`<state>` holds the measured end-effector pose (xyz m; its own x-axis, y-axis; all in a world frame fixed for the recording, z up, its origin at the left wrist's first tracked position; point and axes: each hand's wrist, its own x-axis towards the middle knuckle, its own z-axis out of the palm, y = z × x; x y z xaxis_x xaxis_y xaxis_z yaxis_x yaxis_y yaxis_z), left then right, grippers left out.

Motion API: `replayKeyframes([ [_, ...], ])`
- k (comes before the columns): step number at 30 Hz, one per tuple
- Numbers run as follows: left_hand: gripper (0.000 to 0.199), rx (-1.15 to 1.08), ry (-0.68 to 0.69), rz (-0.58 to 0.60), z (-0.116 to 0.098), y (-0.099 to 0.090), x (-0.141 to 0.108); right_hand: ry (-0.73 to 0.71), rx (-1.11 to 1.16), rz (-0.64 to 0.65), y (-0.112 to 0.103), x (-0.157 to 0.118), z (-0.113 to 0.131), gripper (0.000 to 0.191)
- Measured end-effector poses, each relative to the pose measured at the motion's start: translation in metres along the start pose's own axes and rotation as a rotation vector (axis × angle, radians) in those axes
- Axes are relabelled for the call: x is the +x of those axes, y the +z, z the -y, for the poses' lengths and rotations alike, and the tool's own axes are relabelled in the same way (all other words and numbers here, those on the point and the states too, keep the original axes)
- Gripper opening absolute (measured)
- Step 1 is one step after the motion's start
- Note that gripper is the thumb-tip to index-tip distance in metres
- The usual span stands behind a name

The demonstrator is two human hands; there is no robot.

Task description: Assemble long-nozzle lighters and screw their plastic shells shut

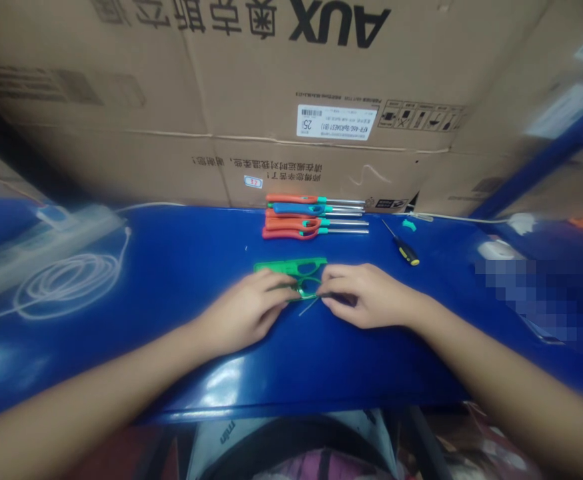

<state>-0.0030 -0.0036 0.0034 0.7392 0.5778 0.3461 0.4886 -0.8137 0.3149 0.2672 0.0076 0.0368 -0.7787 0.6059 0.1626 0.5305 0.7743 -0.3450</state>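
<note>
Two green plastic lighter shell halves lie close together in front of me. The rear half point(316, 265) rests on the blue table, with a loop-shaped opening at its right end. My left hand point(251, 308) pinches the front half point(307, 288) near its middle, its fingers hiding much of it. My right hand point(364, 293) is closed at the right end of that half, around a dark part point(346, 299). A thin grey rod point(309, 307) sticks out to the left below its fingertips. What exactly the right fingers hold is too blurred to name.
Several assembled long-necked lighters point(291, 225) in orange, blue and red lie stacked behind my hands. A black-and-yellow screwdriver point(405, 250) and a small teal piece point(409, 225) lie to the right. A coiled white cable point(71, 277) and power strip stand left; a cardboard wall point(171, 153) closes the back.
</note>
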Motion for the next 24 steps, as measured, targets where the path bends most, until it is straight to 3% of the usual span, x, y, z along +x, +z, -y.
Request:
replayKeyframes([
  [8, 0.029, 0.011, -0.002, -0.004, 0.001, 0.0, -0.001, 0.002, 0.048, -0.044, 0.0, 0.0, 0.0, 0.021],
  [10, 0.029, 0.003, 0.003, -0.008, 0.001, -0.001, 0.0, 0.017, 0.046, -0.149, -0.004, 0.002, -0.008, 0.019],
  [13, 0.03, -0.023, 0.011, -0.008, 0.002, -0.001, 0.001, 0.08, -0.082, -0.426, -0.016, 0.003, -0.034, 0.017],
  [16, 0.031, -0.045, 0.023, -0.018, 0.003, -0.003, 0.0, 0.354, -0.281, -0.595, -0.034, -0.006, -0.075, 0.024],
  [20, 0.032, -0.049, 0.038, -0.016, 0.007, -0.006, 0.0, 0.901, -0.394, -0.442, -0.047, -0.032, -0.132, 0.046],
  [24, 0.031, -0.062, 0.052, 0.016, 0.012, -0.01, 0.001, 1.067, -0.367, -0.409, -0.044, -0.053, -0.166, 0.055],
])
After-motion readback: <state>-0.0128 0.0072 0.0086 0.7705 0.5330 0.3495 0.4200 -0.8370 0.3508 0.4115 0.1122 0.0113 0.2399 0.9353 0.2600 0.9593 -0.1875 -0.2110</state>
